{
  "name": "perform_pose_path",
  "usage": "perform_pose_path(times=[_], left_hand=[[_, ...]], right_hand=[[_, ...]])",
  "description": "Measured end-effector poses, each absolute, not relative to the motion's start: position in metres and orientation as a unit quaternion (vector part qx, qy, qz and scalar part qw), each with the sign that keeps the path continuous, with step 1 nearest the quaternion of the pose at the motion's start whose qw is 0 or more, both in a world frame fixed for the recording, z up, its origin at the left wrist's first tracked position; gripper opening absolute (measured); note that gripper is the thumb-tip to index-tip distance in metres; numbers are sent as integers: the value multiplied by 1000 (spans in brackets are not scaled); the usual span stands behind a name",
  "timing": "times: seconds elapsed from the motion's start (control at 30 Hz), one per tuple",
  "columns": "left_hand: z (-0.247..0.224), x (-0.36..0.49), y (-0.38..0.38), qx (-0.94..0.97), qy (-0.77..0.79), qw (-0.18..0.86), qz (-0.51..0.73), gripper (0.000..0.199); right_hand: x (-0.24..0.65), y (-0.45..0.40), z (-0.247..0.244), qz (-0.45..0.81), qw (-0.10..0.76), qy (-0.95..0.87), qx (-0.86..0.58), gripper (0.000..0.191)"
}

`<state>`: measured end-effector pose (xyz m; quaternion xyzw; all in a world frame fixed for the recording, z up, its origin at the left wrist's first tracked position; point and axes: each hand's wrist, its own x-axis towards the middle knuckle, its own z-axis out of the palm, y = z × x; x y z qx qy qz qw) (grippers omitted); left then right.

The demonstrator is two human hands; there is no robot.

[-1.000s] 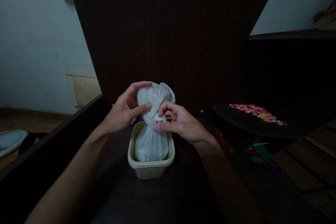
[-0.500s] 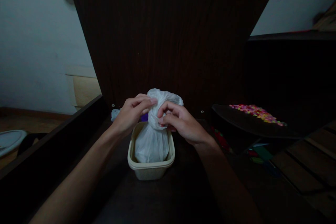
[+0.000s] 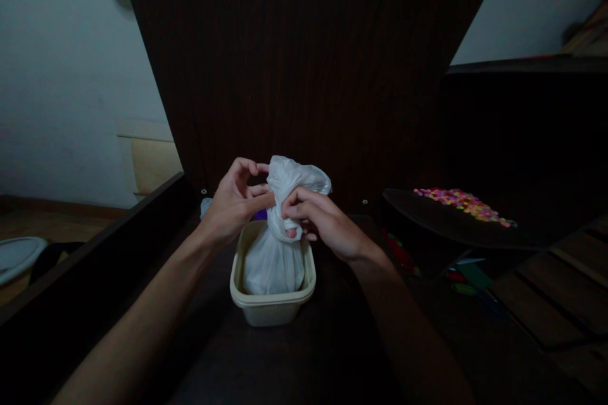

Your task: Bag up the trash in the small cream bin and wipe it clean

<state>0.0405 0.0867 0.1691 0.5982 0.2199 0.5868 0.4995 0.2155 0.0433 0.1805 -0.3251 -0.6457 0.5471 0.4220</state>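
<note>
A white plastic bag [image 3: 274, 262] sits with its full, rounded bottom inside a cream plastic container [image 3: 273, 313]. Its neck is twisted, with a loop of loose plastic sticking out at the top right. My right hand [image 3: 323, 218] pinches the twisted neck from the right, a fingertip poking through a fold of the plastic. On the other side my left hand [image 3: 232, 202] has its thumb against the neck and its bent fingers reaching to and behind the bag's edge, their tips partly hidden. What the bag contains cannot be seen.
A dark wooden panel [image 3: 304, 76] rises right behind the container. To the left runs a low dark board [image 3: 109, 253]. Small colourful pieces [image 3: 463, 205] lie heaped on a dark shelf at the right. Something purple [image 3: 260, 213] shows behind the container.
My left hand has turned and its fingers have spread from the bag's front towards its left edge and back. My right fingers have worked into the fold at the neck.
</note>
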Motion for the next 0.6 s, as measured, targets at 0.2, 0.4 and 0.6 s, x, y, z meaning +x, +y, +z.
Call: perform_pose_path(times=[0.2,0.4,0.6], left_hand=[[169,41,87,593,216,485,605,21],[169,42,82,646,211,472,561,20],[167,40,90,645,233,454,569,25]], right_hand=[[213,50,173,548,455,-615,-338,31],[208,51,170,541,442,-631,-336,17],[211,49,171,504,393,-699,-320,12]])
